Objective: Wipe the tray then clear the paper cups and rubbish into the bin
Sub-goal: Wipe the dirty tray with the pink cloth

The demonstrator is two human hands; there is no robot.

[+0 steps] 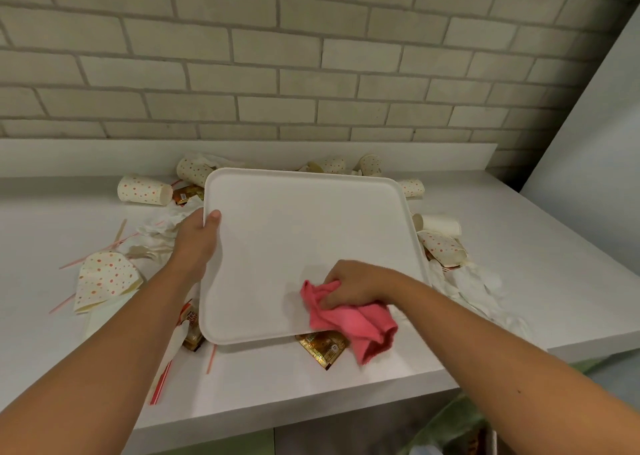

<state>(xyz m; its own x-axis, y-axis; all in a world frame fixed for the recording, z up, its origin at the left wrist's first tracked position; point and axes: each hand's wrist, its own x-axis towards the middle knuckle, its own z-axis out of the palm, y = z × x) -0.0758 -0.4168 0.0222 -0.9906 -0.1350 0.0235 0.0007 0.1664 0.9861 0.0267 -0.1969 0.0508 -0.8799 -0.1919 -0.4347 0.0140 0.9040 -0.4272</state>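
A white rectangular tray (298, 233) is tilted above the white counter, its far edge raised over the litter. My left hand (197, 240) grips its left rim, thumb on top. My right hand (353, 286) presses a bunched pink cloth (353, 319) onto the tray's near right corner. Dotted paper cups lie around the tray: one on its side at the far left (143, 190), a flattened one at the near left (104, 279), and others at the right (441, 248) and behind (370, 164).
Crumpled tissues (474, 286), red straws (161, 380), a wooden stick and gold sachets (322, 347) litter the white counter (519, 233). A brick wall stands behind. The counter's front edge runs below my arms. Something green shows under the counter at bottom right (460, 430).
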